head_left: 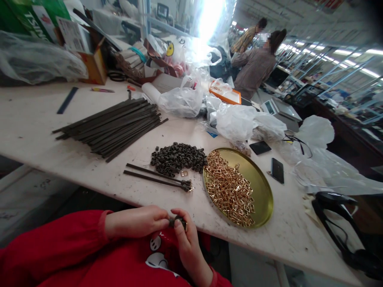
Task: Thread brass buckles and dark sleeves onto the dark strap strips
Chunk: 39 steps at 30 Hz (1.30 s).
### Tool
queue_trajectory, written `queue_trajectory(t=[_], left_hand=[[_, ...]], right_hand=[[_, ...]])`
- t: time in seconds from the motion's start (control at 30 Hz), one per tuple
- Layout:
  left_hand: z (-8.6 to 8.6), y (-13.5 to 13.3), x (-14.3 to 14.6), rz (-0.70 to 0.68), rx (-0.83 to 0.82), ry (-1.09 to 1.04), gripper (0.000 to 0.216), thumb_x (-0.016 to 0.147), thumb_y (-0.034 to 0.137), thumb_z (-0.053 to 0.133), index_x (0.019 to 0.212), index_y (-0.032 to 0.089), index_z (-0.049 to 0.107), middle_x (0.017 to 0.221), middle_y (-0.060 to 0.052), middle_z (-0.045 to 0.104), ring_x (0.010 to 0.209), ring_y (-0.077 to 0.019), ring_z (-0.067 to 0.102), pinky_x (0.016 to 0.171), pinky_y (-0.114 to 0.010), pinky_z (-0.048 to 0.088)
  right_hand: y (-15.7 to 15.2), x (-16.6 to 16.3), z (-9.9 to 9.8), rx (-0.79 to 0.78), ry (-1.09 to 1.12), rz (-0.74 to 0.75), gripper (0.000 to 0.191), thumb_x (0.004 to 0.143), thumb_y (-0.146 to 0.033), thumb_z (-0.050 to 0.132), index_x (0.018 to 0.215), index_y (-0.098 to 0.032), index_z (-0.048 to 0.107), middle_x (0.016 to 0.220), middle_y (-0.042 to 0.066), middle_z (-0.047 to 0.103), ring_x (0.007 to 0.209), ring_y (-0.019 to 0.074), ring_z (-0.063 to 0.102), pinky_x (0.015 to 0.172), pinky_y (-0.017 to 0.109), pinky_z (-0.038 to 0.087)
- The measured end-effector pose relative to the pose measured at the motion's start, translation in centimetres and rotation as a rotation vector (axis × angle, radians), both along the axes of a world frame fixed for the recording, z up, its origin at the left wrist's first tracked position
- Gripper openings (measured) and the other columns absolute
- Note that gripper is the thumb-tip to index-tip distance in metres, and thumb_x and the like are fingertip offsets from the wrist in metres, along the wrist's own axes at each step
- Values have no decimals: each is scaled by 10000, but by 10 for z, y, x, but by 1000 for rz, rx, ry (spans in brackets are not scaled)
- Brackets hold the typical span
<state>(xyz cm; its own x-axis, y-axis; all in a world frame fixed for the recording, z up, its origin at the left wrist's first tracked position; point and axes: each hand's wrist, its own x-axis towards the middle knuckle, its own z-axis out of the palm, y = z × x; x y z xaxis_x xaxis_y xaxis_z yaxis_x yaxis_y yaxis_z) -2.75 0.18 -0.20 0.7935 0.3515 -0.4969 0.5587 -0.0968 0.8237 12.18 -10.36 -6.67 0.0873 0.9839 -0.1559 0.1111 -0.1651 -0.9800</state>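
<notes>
Close to my body, just off the table's front edge, my left hand (pixel 143 221) and my right hand (pixel 189 241) meet with fingers closed. Both pinch a dark strap piece (pixel 172 221); a glint of gold shows at my right fingers, and most of the piece is covered. On the table beyond lie two dark straps (pixel 152 178) with gold buckles at their right ends. Behind them is a heap of small dark loops (pixel 179 158), with one loose gold buckle (pixel 184 173) beside it. To the right, a round gold tray (pixel 265 199) holds many gold buckles (pixel 229 189).
A stack of long dark straps (pixel 116 123) lies at the left, near a dark ruler (pixel 67 100) and a pen (pixel 102 90). Plastic bags (pixel 236 119) line the back. Phone (pixel 277 170) and black stand-like object (pixel 344 231) are at right. Two people (pixel 255 65) are beyond.
</notes>
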Motion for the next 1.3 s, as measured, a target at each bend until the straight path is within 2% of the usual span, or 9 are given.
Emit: queue_trajectory(t=[0.17, 0.33, 0.47, 0.57, 0.8, 1.0, 1.07, 1.13, 1.3], left_hand=[[0, -6, 0, 33, 18, -33, 370, 860, 418, 366, 783, 178, 637, 642, 8, 619, 552, -133, 495, 514, -195, 356], [1, -8, 5, 26, 147, -32, 347, 858, 397, 377, 789, 180, 639, 732, -25, 660, 617, -156, 540, 566, -215, 369], [0, 0, -2, 2, 255, 63, 342, 859, 359, 353, 744, 173, 616, 728, -40, 655, 622, -168, 537, 550, -234, 340], [0, 6, -7, 26, 275, 89, 331, 855, 345, 348, 731, 170, 600, 716, -36, 648, 625, -168, 534, 539, -234, 325], [-3, 10, -6, 41, 264, 71, 300, 837, 325, 373, 696, 173, 591, 669, -17, 628, 598, -156, 521, 523, -232, 304], [2, 15, -1, -8, 201, 32, 322, 863, 335, 351, 752, 177, 609, 724, -24, 644, 628, -158, 535, 537, -229, 324], [2, 18, 3, -27, 204, 17, 329, 873, 323, 338, 775, 182, 619, 728, -23, 654, 620, -155, 543, 526, -226, 328], [-3, 24, 7, -36, 303, 53, 327, 872, 325, 354, 763, 186, 629, 709, -27, 658, 607, -162, 551, 514, -234, 324], [-37, 45, 20, 88, 677, 130, 180, 847, 298, 468, 833, 182, 605, 810, -49, 654, 728, -200, 586, 601, -258, 379]], right_hand=[[-3, -4, 7, 41, -34, 42, 285, 913, -309, 373, 1151, -216, 501, 1108, 64, 579, 1014, 179, 538, 895, 322, 410], [-3, -4, 5, 48, -15, 45, 310, 902, -350, 384, 1149, -208, 506, 1110, 67, 582, 1035, 191, 531, 908, 333, 401], [6, 3, 5, -28, 180, -48, 330, 868, -432, 422, 1058, -196, 553, 851, 29, 618, 756, 160, 569, 710, 294, 455], [16, 6, 9, -100, 360, -36, 274, 801, -453, 534, 893, -196, 560, 693, -19, 570, 555, 107, 484, 579, 250, 413], [29, 6, 15, -211, 516, -6, 341, 758, -522, 563, 822, -189, 528, 616, -35, 517, 512, 94, 438, 526, 231, 354], [30, 6, 10, -176, 535, 12, 316, 796, -509, 527, 808, -193, 521, 574, -47, 493, 529, 97, 430, 557, 227, 356], [32, 8, 7, -158, 494, 22, 317, 818, -513, 486, 831, -199, 519, 589, -39, 503, 550, 110, 459, 575, 241, 383], [36, 14, 6, -112, 349, 38, 307, 849, -491, 440, 866, -199, 530, 635, -17, 539, 588, 128, 502, 586, 255, 411], [56, 40, 2, 182, -441, -78, 214, 886, -325, 420, 868, -209, 599, 779, 46, 609, 742, 187, 547, 683, 310, 424]])
